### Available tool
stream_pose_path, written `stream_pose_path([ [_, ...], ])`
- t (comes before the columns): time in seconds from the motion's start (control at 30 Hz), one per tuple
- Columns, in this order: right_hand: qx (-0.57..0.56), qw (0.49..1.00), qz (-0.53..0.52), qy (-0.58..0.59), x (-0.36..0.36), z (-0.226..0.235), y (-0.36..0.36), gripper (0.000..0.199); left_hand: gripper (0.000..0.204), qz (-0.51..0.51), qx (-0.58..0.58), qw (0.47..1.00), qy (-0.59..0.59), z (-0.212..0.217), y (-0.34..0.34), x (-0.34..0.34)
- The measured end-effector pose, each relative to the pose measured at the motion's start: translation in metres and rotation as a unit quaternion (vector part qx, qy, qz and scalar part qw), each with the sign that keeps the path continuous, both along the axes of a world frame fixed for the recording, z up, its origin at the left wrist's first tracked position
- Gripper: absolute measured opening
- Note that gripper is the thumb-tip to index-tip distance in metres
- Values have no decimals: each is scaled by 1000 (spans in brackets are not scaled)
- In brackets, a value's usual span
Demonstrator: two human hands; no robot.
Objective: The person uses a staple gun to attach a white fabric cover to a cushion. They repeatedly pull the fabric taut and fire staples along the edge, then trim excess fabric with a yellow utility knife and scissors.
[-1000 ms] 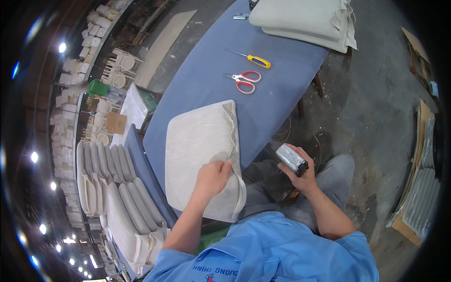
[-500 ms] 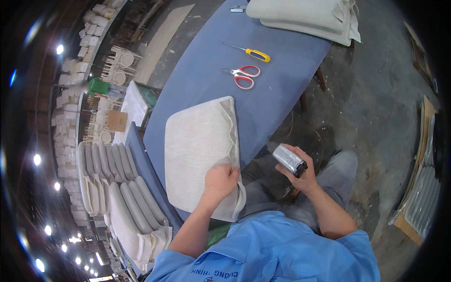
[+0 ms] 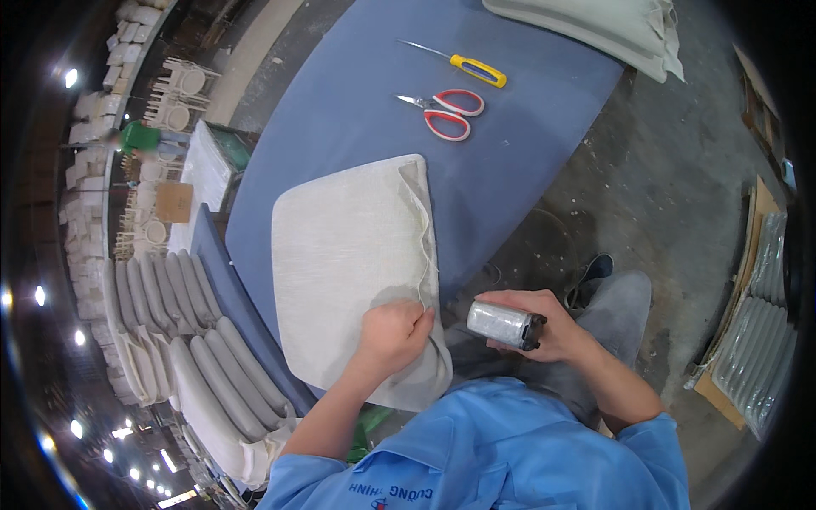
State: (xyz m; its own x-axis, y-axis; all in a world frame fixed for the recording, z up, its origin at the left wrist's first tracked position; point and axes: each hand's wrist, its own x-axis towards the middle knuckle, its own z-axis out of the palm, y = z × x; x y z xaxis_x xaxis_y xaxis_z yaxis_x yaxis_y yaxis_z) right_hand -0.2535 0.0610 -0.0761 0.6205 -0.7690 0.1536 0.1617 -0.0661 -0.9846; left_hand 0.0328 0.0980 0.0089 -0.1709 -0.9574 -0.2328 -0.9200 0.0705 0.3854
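A cream fabric seat cushion (image 3: 340,255) lies on the blue-covered table, its right edge showing a loose, wavy flap of cloth. My left hand (image 3: 393,336) is closed in a fist on that edge near the front, pinching the fabric between thumb and fingers. To the right of the cushion, over my lap, my right hand (image 3: 548,323) wraps round what looks like a staple gun (image 3: 501,323), with a silver body and a black end. The tool is apart from the cushion; its underside and my grip below are hidden.
On the blue table (image 3: 340,110) lie red-and-white-handled scissors (image 3: 449,113) and a yellow-handled screwdriver (image 3: 476,70). More padded pieces (image 3: 595,34) are stacked at its far end. Rows of cushions (image 3: 225,374) stand at the left. Wrapped parts (image 3: 756,340) lean at the right. A person in green (image 3: 140,138) is far off.
My right hand has brought the staple gun leftward, closer to the cushion's edge, and turned it more level. My left hand keeps its grip on the edge. The whole view has shifted slightly.
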Motion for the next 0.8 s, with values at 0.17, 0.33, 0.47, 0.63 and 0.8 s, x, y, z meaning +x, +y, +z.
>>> stream_pose_path([
  [0.17,-18,998,46,48,8,6,-15,76,38,18,-13,993,118,-8,2,10],
  [0.33,-17,994,68,89,14,21,-29,76,36,39,-21,986,163,-9,4,11],
  [0.47,-19,991,77,106,19,29,-35,76,37,36,-21,986,160,-11,3,13],
  [0.63,-25,985,98,140,23,36,-42,76,37,45,-20,984,169,-12,4,14],
  [0.8,-11,978,120,170,22,41,-46,74,36,41,-31,983,174,-14,5,15],
])
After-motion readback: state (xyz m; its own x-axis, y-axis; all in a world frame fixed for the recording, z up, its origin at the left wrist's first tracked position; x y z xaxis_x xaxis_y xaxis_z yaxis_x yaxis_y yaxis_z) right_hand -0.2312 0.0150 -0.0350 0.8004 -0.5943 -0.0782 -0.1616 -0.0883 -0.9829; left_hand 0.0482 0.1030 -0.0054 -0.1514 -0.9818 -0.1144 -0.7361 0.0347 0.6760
